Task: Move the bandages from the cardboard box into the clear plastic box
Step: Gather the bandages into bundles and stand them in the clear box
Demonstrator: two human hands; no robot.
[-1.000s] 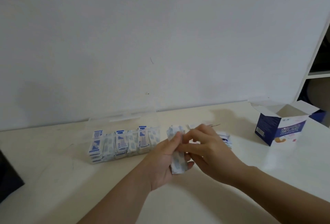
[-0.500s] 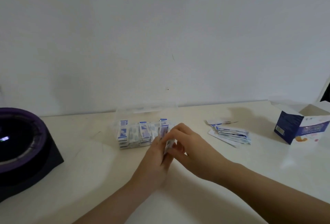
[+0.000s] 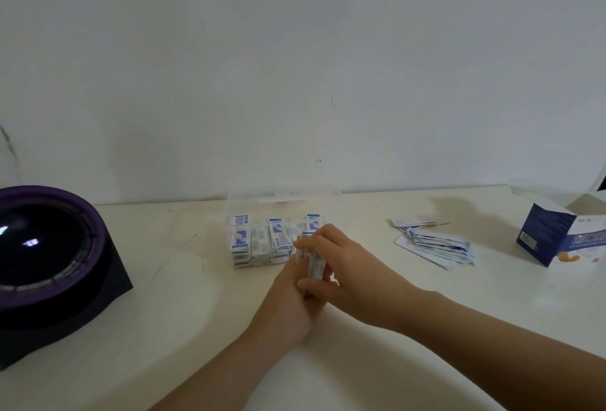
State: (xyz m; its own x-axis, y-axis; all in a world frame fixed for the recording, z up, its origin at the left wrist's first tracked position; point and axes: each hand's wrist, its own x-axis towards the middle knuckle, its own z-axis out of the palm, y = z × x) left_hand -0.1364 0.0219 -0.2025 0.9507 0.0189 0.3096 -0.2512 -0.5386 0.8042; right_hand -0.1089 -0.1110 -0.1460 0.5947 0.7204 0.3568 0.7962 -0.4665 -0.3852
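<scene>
Round black dish with a purple rim (image 3: 49,246) on an angular black base, at left on the cream tabletop (image 3: 196,328); plain white wall (image 3: 295,66) behind.

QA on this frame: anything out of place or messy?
A loose pile of bandages lies fanned on the table between the clear box and the open cardboard box, in neither. The left hand and right hand hold a small stack beside the clear box. Nothing looks damaged.

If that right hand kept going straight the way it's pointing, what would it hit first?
Most likely the clear plastic box, at its right end, packed with bandages. The right hand looks close to it, though depth is unclear.
</scene>
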